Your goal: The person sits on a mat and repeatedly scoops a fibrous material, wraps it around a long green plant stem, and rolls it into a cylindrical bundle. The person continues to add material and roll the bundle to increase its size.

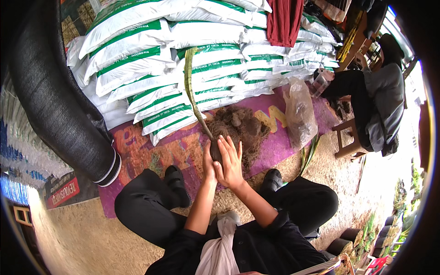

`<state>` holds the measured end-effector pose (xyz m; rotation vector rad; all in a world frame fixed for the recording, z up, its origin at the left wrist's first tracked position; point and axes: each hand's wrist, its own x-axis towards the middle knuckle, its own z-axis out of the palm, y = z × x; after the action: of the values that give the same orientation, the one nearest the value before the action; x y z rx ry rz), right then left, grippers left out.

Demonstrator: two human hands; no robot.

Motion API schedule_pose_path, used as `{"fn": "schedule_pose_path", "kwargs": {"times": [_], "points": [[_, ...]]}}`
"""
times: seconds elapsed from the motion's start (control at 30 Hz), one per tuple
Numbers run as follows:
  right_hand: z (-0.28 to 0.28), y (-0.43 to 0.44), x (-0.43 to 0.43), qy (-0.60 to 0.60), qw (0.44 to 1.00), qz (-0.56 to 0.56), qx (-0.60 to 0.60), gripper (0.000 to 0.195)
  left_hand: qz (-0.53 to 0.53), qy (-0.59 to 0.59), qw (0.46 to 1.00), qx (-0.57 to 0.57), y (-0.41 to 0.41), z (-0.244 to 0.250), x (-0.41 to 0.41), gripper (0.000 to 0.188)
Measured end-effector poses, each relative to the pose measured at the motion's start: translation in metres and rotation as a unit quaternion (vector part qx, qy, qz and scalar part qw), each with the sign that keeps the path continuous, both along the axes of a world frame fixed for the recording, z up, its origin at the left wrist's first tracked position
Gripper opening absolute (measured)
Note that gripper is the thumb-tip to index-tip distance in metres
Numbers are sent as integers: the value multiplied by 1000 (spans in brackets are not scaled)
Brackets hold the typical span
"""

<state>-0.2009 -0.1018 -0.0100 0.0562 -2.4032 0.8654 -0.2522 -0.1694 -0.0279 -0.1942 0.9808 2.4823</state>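
Note:
A brown root ball (215,150) sits pressed between my two palms. My left hand (209,165) lies along its left side, and my right hand (229,163) covers its right side with the fingers stretched forward. Out of the ball rises one long, narrow snake plant leaf (188,77), green with a yellowish edge, tilted away to the left. Just beyond my hands a heap of brown fibre (240,125) lies on a purple printed sheet (268,147). My fingers hide much of the ball.
Stacked white-and-green sacks (206,34) stand beyond the sheet. A clear plastic bag (300,117) stands at its right, near a person (385,92) seated on a stool (347,141). A large black roll (58,86) leans at the left. Dark pots (338,245) stand lower right.

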Motion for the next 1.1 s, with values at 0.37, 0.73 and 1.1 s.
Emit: {"fn": "schedule_pose_path", "kwargs": {"times": [0.37,0.73,1.1], "points": [[7,9,-7,21,960,64,-271,63,-27,-42,996,67,-9,2,-11,52],[7,3,-12,-6,820,-10,-573,48,-7,42,999,-27,2,19,0,57],[6,-5,1,-45,997,1,-60,63,10,-41,998,56,-1,9,-7,48]]}}
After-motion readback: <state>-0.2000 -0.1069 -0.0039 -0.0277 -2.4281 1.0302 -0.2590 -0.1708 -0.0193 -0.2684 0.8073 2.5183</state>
